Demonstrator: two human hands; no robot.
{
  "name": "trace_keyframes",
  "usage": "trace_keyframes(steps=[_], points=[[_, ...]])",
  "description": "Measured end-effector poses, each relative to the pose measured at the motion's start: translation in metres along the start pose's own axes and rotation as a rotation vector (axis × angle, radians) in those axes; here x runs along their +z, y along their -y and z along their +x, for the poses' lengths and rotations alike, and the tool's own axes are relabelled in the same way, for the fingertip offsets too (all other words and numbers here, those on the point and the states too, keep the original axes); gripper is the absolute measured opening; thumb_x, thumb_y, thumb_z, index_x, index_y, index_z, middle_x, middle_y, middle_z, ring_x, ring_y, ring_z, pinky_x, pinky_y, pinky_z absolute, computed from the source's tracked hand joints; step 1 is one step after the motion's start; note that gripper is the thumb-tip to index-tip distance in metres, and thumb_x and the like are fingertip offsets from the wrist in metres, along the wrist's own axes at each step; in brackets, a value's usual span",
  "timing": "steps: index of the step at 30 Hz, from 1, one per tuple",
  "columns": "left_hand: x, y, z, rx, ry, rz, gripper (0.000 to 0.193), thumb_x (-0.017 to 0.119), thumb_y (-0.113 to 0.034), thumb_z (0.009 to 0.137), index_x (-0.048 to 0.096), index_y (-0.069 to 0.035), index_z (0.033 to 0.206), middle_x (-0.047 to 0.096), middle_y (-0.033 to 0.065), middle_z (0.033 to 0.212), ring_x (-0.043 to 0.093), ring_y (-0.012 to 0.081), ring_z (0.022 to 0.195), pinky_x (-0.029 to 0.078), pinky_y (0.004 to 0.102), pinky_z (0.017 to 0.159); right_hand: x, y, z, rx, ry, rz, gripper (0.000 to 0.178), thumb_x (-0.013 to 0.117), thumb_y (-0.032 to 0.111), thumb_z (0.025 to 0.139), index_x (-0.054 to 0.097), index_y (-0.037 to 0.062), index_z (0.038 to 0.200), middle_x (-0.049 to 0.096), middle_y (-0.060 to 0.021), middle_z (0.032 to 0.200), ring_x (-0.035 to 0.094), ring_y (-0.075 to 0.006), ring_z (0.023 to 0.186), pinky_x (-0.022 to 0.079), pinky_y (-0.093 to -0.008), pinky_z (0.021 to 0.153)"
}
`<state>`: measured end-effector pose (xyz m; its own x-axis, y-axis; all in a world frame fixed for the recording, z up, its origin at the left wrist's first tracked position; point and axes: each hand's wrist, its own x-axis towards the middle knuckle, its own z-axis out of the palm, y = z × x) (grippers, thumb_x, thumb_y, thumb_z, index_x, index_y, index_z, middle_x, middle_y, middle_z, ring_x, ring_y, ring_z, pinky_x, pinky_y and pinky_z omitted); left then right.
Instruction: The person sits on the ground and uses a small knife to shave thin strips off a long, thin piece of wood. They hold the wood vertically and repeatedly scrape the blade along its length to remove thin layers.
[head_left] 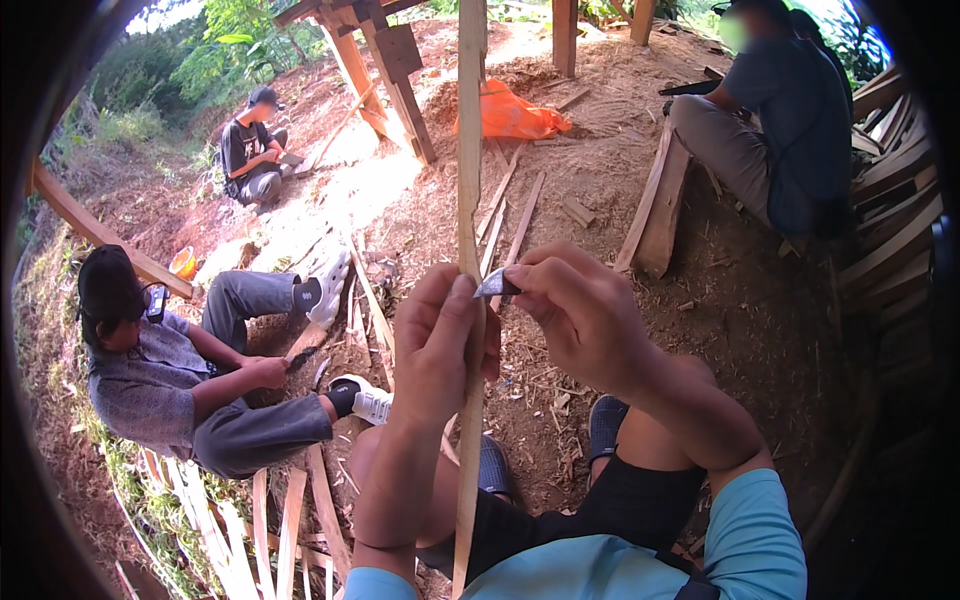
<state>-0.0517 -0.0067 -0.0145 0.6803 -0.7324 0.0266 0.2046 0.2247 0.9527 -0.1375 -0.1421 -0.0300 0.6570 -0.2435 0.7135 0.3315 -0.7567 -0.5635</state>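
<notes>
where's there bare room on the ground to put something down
Most room: the dirt right of the right hand, between the thick wooden piece and the wood pile, with scattered chips. Another patch lies between the orange sheet and that thick piece. Crowded: lower left, where wood strips lie close together.

1 head-worn fisheye view, downward and forward, the wearer's hands (432, 340) near

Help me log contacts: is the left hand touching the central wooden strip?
Touching: head view shows the left hand around the central wooden strip, thumb against it.
</notes>
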Motion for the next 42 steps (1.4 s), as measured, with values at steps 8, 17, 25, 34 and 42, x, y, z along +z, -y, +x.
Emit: trace_keyframes(steps=[8,17,25,34,42], points=[[0.006,0.002,-0.006,0.061,0.041,0.017,0.020,0.041,-0.020,0.098,0.050,-0.005,0.090,0.051,0.0039,0.057,0.044,0.0072,0.039,0.035,0.0184,0.035,0.005,0.001,-0.003,-0.012,-0.077,-0.097,0.012,0.062,0.007,0.082,0.058,0.0049,0.094,0.057,-0.0091,0.082,0.060,-0.0285,0.071,0.047,-0.0381,0.057],[0.012,-0.001,-0.011,0.039,0.067,0.052,0.021,0.040,-0.020,0.098,0.050,-0.001,0.095,0.050,0.0023,0.058,0.048,0.0067,0.045,0.039,0.0198,0.040,0.010,0.001,-0.004,0.019,-0.174,-0.039,0.010,0.059,0.007,0.086,0.056,0.0042,0.095,0.056,-0.0115,0.082,0.059,-0.0288,0.068,0.047,-0.0368,0.056],[0.021,-0.004,-0.018,-0.001,0.079,0.041,0.020,0.041,-0.019,0.099,0.049,0.000,0.099,0.050,0.0012,0.059,0.047,0.0058,0.045,0.039,0.0195,0.041,0.007,-0.005,0.003,0.010,-0.216,0.043,0.009,0.055,0.008,0.090,0.052,0.0021,0.096,0.057,-0.0133,0.084,0.060,-0.0278,0.069,0.047,-0.0357,0.057],[0.013,-0.004,-0.018,-0.032,0.034,0.112,0.019,0.040,-0.019,0.099,0.048,-0.002,0.095,0.049,0.0005,0.057,0.046,0.0054,0.045,0.037,0.0196,0.040,0.006,0.000,0.003,0.097,-0.099,-0.080,0.009,0.054,0.007,0.090,0.051,0.0017,0.097,0.058,-0.0139,0.086,0.061,-0.0281,0.069,0.047,-0.0358,0.059],[0.031,-0.007,-0.023,0.091,-0.002,0.195,0.022,0.038,-0.021,0.099,0.047,-0.004,0.090,0.047,0.0006,0.055,0.042,0.0066,0.041,0.034,0.0195,0.037,0.014,0.003,0.009,0.063,-0.227,0.028,0.008,0.053,0.007,0.091,0.051,0.0013,0.097,0.058,-0.0142,0.085,0.061,-0.0273,0.068,0.047,-0.0357,0.056]])
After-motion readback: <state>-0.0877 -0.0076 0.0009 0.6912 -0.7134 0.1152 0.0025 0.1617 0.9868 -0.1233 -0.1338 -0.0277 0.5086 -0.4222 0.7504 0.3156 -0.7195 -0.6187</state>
